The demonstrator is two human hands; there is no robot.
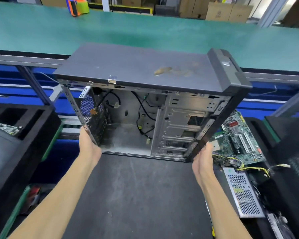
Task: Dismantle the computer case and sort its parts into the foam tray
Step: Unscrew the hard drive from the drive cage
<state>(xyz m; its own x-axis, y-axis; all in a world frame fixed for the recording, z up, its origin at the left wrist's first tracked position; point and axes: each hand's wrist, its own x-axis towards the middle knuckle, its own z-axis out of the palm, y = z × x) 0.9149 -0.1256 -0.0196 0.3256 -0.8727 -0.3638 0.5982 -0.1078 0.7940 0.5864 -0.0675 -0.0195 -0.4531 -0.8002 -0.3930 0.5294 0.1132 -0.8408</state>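
A person's two bare hands held an opened computer case [150,94] at the centre of the view, its open side facing the camera and its lower edge just above or on a dark desk mat [136,195]; contact could not be told. The left hand [89,145], at about eight o'clock from the case's centre, pressed against the perforated rear panel, its fingers hidden behind the metal edge, so their spread could not be told. The right hand [203,157], at about four o'clock, lay flat against the black front bezel [231,94] with fingers straight and pressed together.

Inside the case, loose black cables [141,107] hung across the bare grey back wall, and empty metal drive bays [179,125] filled the right side.

At three o'clock, beside the case, a green motherboard [238,137] lay in a black foam tray [259,128]. A silver power supply [243,192] with yellow wires lay at four o'clock, just below it. Another black foam tray [24,125] sat at nine o'clock. A green conveyor belt [145,30] ran across twelve o'clock, with a tape dispenser [77,6] at eleven.
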